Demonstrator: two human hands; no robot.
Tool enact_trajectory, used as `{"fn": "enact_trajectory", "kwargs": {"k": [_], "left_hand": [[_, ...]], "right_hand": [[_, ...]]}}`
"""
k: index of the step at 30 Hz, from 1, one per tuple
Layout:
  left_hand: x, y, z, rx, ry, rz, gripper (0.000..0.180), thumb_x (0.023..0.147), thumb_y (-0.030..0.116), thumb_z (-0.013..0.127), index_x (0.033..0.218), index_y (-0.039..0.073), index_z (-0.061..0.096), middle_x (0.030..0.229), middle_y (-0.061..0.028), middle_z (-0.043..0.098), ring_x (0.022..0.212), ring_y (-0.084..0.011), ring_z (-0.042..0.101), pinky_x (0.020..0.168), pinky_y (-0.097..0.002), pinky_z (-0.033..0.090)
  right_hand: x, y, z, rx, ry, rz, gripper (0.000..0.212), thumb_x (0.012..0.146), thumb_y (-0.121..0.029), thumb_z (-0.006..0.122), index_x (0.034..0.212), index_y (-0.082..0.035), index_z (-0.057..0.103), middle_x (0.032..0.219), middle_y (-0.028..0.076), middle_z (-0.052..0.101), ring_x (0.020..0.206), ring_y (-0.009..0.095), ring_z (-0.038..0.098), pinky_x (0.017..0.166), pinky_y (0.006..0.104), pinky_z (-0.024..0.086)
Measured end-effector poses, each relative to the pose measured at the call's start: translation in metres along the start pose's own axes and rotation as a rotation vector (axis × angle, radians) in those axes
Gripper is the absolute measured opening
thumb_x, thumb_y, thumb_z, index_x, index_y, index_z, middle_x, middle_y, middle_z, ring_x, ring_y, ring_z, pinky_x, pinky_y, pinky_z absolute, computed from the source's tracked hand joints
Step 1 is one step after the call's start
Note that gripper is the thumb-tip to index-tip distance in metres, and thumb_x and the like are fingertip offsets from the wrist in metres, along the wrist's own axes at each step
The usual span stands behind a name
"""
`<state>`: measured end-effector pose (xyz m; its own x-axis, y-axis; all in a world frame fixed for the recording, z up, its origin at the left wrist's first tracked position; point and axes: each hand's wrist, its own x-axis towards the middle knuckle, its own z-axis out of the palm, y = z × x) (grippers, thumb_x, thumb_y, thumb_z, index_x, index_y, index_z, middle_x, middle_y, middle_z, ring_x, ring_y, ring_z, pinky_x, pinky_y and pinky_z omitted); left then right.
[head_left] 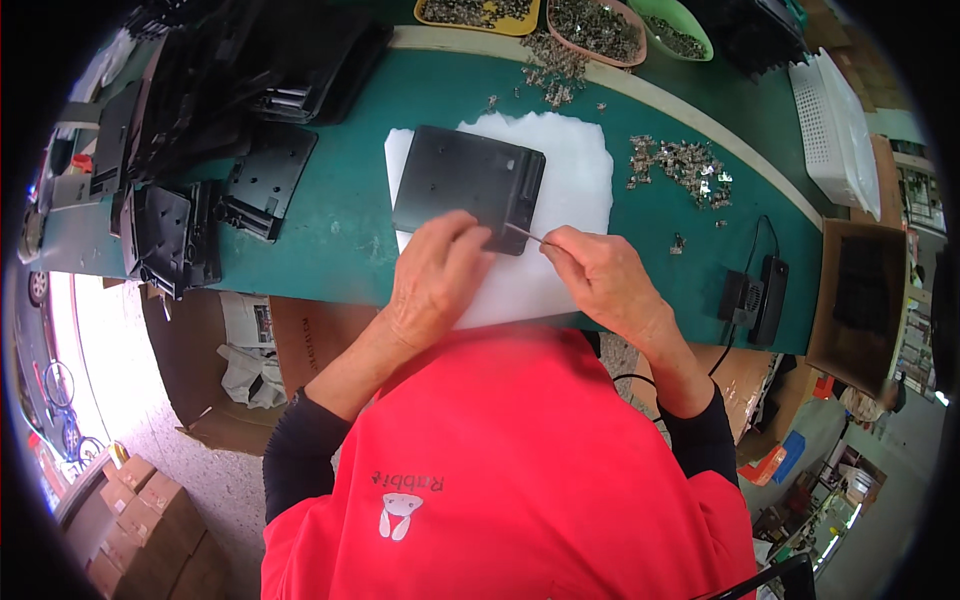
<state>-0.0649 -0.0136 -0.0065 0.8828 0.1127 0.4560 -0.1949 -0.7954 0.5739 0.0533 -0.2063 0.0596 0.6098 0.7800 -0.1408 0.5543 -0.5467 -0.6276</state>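
A flat black plastic panel (460,180) with a raised slotted strip along its right side lies on a white foam sheet (580,165). My left hand (437,275) is over the panel's near edge, its fingers curled and smeared by motion, so whether they grip anything is unclear. My right hand (605,280) is closed around a thin metal rod-like tool (527,235). The tool points left, its tip at the near end of the strip, close to my left fingers. Most of its rear end is hidden in my right hand.
Small metal clips (690,170) lie scattered at right; more fill a yellow tray (480,12), a pink bowl (597,30) and a green bowl (680,28). Black panels (270,175) are piled at left. A black power adapter (768,300) with a cord lies at the right edge.
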Motion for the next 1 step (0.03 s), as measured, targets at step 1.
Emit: {"fn": "enact_trajectory", "kwargs": {"k": [1], "left_hand": [[-0.0016, 0.0006, 0.001, -0.001, -0.004, -0.007, 0.033, 0.077, 0.009, 0.071, 0.108, 0.003, 0.064, 0.11, -0.013, 0.061, 0.1, -0.0341, 0.061, 0.087, -0.0426, 0.051]], "right_hand": [[0.0017, 0.0006, 0.0035, -0.064, -0.001, -0.028, 0.011, 0.097, -0.011, 0.058, 0.102, -0.003, 0.065, 0.072, 0.017, 0.062, 0.059, 0.021, 0.062, 0.056, 0.0377, 0.046]]}}
